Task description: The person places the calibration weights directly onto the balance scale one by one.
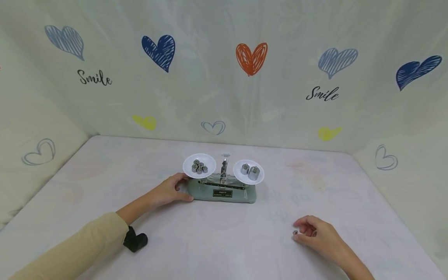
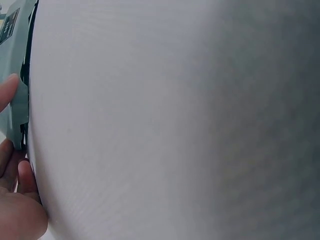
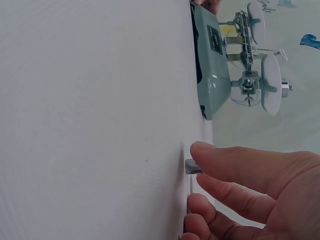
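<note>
A balance scale (image 1: 201, 192) with a green base stands on the white table. My left hand (image 1: 171, 189) grips the left end of its base, thumb at the front corner and fingers behind, under the left pan. Several small metal weights sit together in the left pan (image 1: 187, 165). The right pan (image 1: 239, 175) holds two weights, the larger one (image 1: 254, 173) beside the smaller (image 1: 245, 168). To the right of the scale and nearer, my right hand (image 1: 320, 235) pinches a small metal weight (image 3: 192, 166) between thumb and index finger, low over the tabletop.
A black strap-like object (image 1: 134, 240) lies by my left sleeve (image 1: 94, 237). Behind the table (image 1: 224, 237) hangs a pale curtain (image 1: 210, 97) printed with hearts and words, which also closes off both sides.
</note>
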{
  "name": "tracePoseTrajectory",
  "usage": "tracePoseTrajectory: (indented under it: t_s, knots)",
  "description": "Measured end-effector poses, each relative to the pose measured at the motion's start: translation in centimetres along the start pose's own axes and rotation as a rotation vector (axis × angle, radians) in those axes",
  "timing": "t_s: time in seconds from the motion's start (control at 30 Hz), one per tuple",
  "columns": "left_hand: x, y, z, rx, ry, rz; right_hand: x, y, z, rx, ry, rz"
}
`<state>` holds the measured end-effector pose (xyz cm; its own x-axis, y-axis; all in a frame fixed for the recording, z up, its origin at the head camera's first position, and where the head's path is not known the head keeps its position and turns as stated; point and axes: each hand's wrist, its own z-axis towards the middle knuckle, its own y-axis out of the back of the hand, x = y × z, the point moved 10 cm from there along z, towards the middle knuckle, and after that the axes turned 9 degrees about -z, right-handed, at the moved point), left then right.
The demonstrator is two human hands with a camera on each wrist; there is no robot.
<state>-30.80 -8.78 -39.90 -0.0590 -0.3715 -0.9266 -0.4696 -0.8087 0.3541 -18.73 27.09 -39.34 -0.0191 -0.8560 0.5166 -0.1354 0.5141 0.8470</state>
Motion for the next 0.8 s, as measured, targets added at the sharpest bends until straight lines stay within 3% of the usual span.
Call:
tracePoseTrajectory:
  t_s: [0.53,0.8]
  knots:
    - [0.2,0.1,0.2,0.006,-0.004,0.007,0.4,-0.1,0.0,-0.026,0.051,-0.027]
    - [0.2,0.1,0.2,0.004,-0.006,0.009,1.2,0.2,0.0,-0.065,0.182,-0.041]
